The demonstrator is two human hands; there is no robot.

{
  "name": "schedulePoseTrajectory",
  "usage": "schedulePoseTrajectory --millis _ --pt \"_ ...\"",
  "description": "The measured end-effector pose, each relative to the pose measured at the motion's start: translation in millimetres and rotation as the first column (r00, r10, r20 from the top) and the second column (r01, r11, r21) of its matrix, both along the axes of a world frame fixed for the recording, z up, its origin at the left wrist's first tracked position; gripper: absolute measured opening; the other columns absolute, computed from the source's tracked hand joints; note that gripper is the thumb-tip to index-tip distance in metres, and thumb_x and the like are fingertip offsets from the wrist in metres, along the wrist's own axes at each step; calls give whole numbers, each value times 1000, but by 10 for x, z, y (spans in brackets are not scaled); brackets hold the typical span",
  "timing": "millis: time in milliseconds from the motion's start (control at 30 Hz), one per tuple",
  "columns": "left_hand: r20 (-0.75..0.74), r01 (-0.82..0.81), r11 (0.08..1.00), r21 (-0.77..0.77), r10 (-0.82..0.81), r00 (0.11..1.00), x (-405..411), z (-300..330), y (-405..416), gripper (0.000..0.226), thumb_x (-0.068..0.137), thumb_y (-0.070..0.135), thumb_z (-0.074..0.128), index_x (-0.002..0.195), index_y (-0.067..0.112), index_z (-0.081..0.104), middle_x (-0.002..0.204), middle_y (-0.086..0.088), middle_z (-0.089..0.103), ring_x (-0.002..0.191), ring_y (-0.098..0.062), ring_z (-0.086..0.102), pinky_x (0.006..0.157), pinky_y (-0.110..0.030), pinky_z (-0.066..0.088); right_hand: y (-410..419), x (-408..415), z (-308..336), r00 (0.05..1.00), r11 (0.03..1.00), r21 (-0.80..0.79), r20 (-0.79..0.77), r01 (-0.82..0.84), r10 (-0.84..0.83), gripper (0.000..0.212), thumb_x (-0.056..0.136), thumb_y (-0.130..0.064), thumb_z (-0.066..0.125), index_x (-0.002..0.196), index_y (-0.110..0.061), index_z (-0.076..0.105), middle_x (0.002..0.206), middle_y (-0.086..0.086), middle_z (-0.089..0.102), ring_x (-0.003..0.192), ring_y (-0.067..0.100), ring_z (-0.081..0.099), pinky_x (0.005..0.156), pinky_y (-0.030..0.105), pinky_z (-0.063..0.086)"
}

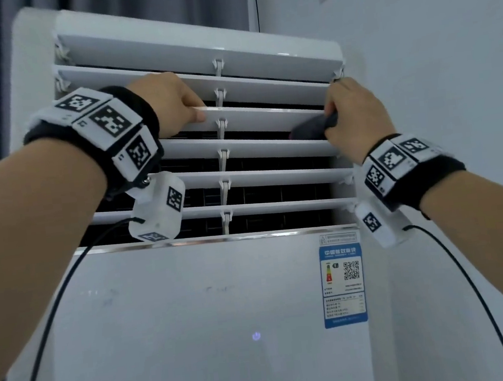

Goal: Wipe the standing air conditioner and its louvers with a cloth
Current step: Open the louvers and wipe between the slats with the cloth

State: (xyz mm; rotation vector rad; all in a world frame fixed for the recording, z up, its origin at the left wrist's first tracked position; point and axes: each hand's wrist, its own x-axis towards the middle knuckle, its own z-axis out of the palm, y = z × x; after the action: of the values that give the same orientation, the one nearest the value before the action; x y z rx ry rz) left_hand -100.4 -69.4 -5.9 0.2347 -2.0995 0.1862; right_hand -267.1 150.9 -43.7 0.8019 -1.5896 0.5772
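While left hand (170, 105) pinches louver (261, 116), right hand (351, 114) grips dark cloth (312, 128) against it.

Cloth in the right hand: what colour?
Dark grey to black; the cloth shows best in the head view, held by the right hand.

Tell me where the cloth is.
The dark cloth is in the right hand, pressed on a middle louver near the air conditioner's right edge.
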Motion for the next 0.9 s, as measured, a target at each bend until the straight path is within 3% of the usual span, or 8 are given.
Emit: schedulePoseTrajectory --millis 133,333,533,633,700,800,900 --pt "3 -13 1000 -10 13 1000 6 -7 13 24 90 37 55 107 29 70 101 -4 68 95 -23 56 79 -29 38 -257 215 32 996 999 37 -79 -39 41 18 70 1 54 85 -8 51 102 16 53 90 34 51 72 44 42" --pt "-27 -9 1000 6 9 1000 -17 -46 9 23 90 35 55 105 26 70 83 0 58 82 -17 50 73 -27 34 -861 647 146 976 976 178 -157 -123 151 25 72 1 53 94 -9 53 106 14 53 97 32 51 68 38 39" --pt "-10 -1 999 45 2 1000 -26 -52 30 24 92 32 52 108 23 68 88 2 56 94 -21 52 81 -27 35 -242 119 46 996 995 65 -35 -81 83 20 70 4 50 87 -7 51 102 17 54 95 34 50 75 40 39" --pt "36 8 999 50 -10 999 11 -55 70 25 93 30 50 109 21 67 94 -3 61 90 -18 50 82 -27 35 -23 42 -87 982 982 -64 -63 -180 176 20 66 4 54 83 -7 51 94 14 54 87 30 49 70 31 35" --pt "49 22 999 36 -24 999 41 -88 96 26 94 27 49 111 19 67 106 -7 65 100 -23 53 87 -28 36 68 77 -243 960 962 -87 -127 -260 248 23 64 3 56 83 -9 50 91 12 55 84 27 48 70 23 31" --pt "-65 119 992 47 -116 991 90 -176 144 27 90 23 54 115 23 66 118 0 64 115 -18 52 97 -23 34 109 123 -526 937 961 11 -218 -277 273 25 65 6 58 84 -8 53 89 11 57 83 23 50 70 18 31" --pt "-227 226 970 -85 -240 944 183 -300 241 28 85 16 59 111 23 67 107 10 66 105 -3 54 91 -2 28 130 88 -671 935 965 130 -246 -228 254 23 67 9 61 85 -5 57 87 12 60 81 28 54 71 25 41"
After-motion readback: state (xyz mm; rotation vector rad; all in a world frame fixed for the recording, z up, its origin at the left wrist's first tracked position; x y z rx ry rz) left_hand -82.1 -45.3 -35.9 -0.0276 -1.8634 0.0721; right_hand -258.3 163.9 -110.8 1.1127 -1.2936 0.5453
